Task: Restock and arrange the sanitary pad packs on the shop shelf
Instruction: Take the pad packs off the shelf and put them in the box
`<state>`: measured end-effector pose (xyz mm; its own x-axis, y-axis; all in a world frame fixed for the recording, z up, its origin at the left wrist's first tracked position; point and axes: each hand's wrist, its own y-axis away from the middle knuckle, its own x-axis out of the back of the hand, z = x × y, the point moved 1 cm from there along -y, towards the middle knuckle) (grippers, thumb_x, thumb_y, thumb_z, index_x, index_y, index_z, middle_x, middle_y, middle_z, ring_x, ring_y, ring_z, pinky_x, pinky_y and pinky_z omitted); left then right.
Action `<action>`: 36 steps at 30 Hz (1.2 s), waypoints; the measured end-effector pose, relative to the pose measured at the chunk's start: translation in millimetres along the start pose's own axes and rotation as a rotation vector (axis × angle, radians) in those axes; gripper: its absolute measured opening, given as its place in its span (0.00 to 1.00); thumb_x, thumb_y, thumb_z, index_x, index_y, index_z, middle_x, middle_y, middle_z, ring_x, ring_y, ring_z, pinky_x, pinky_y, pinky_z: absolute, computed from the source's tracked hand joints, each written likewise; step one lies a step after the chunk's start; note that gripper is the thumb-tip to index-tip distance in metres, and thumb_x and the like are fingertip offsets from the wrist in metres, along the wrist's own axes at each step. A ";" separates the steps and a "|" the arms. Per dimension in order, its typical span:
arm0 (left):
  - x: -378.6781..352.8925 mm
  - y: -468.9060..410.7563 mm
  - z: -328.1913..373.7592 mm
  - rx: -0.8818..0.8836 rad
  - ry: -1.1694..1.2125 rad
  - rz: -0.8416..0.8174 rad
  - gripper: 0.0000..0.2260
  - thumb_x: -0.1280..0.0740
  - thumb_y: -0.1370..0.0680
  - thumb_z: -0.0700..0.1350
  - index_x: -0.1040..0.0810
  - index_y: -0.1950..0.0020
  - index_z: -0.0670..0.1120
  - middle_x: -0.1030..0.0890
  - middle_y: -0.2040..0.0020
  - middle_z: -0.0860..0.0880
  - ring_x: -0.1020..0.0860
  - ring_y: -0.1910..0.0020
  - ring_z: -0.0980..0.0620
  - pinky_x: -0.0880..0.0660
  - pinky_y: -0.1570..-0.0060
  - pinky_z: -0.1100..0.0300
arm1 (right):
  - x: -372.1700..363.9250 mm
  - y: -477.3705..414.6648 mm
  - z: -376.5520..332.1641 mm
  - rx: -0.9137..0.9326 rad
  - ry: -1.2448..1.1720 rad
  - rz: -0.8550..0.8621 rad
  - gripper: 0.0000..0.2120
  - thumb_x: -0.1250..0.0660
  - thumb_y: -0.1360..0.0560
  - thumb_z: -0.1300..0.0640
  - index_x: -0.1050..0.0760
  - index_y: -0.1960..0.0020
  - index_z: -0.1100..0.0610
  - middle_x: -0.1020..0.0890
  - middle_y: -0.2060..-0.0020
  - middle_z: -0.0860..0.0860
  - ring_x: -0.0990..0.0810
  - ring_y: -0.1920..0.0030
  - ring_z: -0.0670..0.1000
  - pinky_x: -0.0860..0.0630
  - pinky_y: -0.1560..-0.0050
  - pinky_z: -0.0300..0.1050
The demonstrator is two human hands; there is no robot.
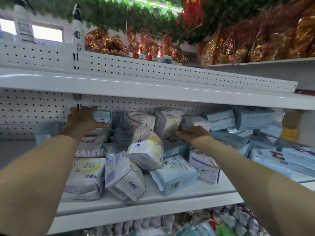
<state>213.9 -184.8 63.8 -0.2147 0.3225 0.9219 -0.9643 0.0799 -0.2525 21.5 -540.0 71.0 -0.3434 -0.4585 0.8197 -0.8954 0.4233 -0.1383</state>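
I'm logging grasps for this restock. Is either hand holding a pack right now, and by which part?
Nothing looks held. The left hand is spread open by a back-row pack; the right hand is flat, fingers straight, beside a white pack.

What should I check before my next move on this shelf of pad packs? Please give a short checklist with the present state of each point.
1. Left hand free: ok; fingers spread, holding nothing.
2. Right hand grip: cannot tell; its fingers are blurred.
3. Pad packs in neat rows: not ok; they lie jumbled.
4. White KMS pack steady: not ok; it sits tilted on top of others.
5. Free room on the shelf: ok; bare surface at the left end.
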 end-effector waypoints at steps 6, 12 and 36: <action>6.8 15.5 -2.0 0.028 0.011 0.036 0.47 0.22 0.37 0.67 0.36 0.22 0.57 0.36 0.31 0.40 0.39 0.31 0.36 0.34 0.32 0.43 | -0.7 -5.3 -2.1 0.011 0.040 -0.053 0.24 0.34 0.23 0.37 0.20 0.52 0.61 0.16 0.51 0.58 0.22 0.55 0.54 0.25 0.53 0.45; 11.9 29.2 -6.4 0.093 0.166 0.132 0.50 0.24 0.48 0.72 0.27 0.30 0.53 0.31 0.32 0.40 0.38 0.28 0.41 0.39 0.32 0.48 | -1.3 -10.3 3.8 0.038 0.017 -0.066 0.28 0.35 0.22 0.36 0.18 0.49 0.63 0.16 0.53 0.58 0.21 0.58 0.53 0.29 0.58 0.44; 37.1 144.4 30.9 0.596 1.601 0.270 0.33 0.32 0.29 0.71 0.26 0.34 0.51 0.18 0.43 0.47 0.19 0.50 0.44 0.21 0.58 0.43 | 16.1 3.5 -8.9 0.082 0.075 -0.337 0.32 0.44 0.22 0.29 0.32 0.37 0.57 0.25 0.56 0.55 0.25 0.58 0.53 0.28 0.57 0.45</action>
<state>61.9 -190.4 70.6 -0.3685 0.8386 -0.4011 -0.9293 -0.3428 0.1372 15.4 -538.9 88.6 -0.0058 -0.5019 0.8649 -0.9758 0.1921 0.1049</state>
